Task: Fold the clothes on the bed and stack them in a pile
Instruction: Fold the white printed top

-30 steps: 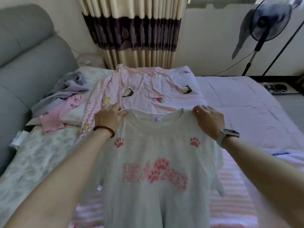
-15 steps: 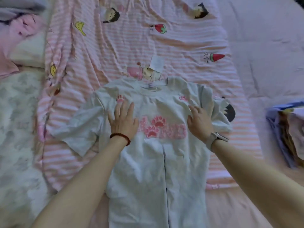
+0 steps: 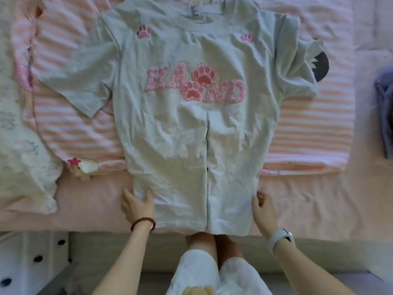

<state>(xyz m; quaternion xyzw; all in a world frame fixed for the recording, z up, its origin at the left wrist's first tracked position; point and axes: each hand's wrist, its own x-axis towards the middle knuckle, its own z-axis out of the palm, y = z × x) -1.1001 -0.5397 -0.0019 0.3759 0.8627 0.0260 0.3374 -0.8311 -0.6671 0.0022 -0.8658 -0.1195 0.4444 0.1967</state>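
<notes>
The T-shirt (image 3: 187, 124) lay face up on the striped blanket (image 3: 308, 128) on the bed (image 3: 319, 209), collar at the far end, hem hanging just over the near edge by the person's knees. Left hand (image 3: 137, 206) pinched the near-left side of the hem, thumb on top of the fabric w/ fingers beside it; right hand (image 3: 263, 211) sat at the near-right side seam, fingers loosely bent & touching the edge, but whether it actually gripped cloth couldn't be told. Step in hand looked like squaring the shirt before folding. To do it well: pull both hem corners outward & toward the near side evenly, flatten the vertical crease running down the middle, then smooth the bunched right sleeve (image 3: 297, 67) so both sleeves fold in symmetrically. Writing: pink patterned letters across the chest, partly covered by paw prints, read approx "HA_ND"; small neck label too blurred to read. Some darker folded cloth (image 3: 385, 116) sat at far right, maybe the pile.
</notes>
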